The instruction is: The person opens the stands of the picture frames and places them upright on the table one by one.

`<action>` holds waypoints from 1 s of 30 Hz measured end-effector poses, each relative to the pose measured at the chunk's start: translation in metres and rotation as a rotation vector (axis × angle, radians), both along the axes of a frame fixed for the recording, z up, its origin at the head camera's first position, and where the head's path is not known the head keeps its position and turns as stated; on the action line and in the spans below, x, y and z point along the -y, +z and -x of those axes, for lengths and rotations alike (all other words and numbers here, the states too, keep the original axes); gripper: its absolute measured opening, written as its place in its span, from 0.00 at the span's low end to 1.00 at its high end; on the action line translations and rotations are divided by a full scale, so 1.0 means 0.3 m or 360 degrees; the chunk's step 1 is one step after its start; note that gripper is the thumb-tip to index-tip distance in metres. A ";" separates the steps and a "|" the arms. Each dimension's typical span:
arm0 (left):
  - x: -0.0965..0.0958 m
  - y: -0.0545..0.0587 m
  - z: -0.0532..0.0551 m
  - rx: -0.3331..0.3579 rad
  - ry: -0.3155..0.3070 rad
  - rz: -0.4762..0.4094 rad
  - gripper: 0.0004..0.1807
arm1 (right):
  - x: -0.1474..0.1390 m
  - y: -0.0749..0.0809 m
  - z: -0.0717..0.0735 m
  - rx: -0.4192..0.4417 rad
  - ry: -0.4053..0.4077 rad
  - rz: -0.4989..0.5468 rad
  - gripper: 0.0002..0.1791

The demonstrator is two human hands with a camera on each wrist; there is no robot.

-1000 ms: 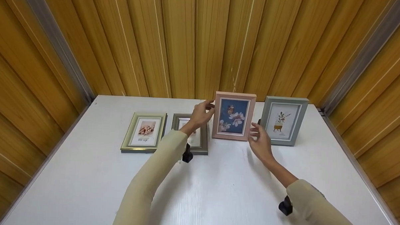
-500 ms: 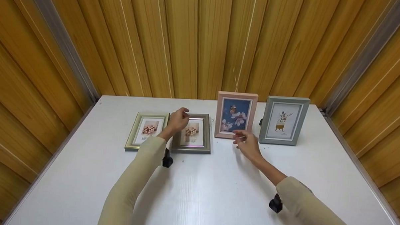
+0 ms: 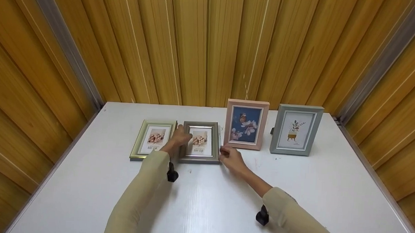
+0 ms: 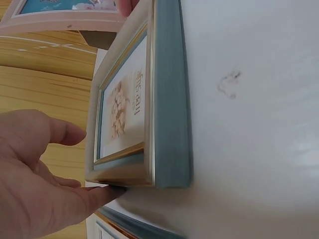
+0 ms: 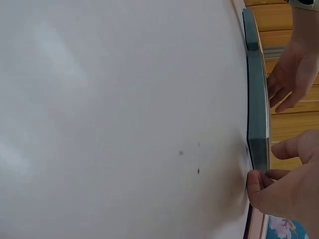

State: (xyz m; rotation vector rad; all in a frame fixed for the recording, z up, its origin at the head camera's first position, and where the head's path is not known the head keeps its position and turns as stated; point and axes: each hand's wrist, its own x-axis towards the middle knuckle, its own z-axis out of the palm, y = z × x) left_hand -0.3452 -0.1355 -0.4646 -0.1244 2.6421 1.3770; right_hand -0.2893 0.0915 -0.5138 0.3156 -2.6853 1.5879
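Note:
In the head view a grey-brown picture frame [image 3: 200, 160] lies face up on the white table, around a print of pink flowers. My left hand [image 3: 181, 135] is at its left side; in the left wrist view, the fingers [image 4: 102, 195] touch that side while the thumb stays apart from the frame. Across from it, my right hand [image 3: 233, 159] has its fingertips against the right side near the front corner. The right wrist view shows these fingers [image 5: 255, 185] bent low by the table, with the thumb raised.
A pale green-gold frame [image 3: 136, 146] lies flat to the left, close to the left hand. Behind and right stand a pink frame [image 3: 229, 124] and a grey-green frame [image 3: 275, 131], both upright. Wood-look panels [image 3: 192, 47] enclose the white table [image 3: 204, 202].
Both hands have left the standing pink frame and moved left, down to the sides of the grey-brown frame. The pink frame stays upright.

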 end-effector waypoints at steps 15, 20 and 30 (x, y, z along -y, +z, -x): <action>-0.041 -0.017 -0.018 0.0100 0.0203 -0.0339 0.47 | 0.055 -0.006 0.000 -0.0035 0.0004 0.0029 0.25; -0.053 0.010 -0.027 0.0168 0.0237 -0.0422 0.48 | 0.053 0.005 0.013 0.0016 -0.0056 0.0035 0.25; -0.050 0.027 -0.012 0.0100 0.0327 -0.0554 0.40 | 0.061 0.008 0.031 0.0177 -0.0089 0.0105 0.29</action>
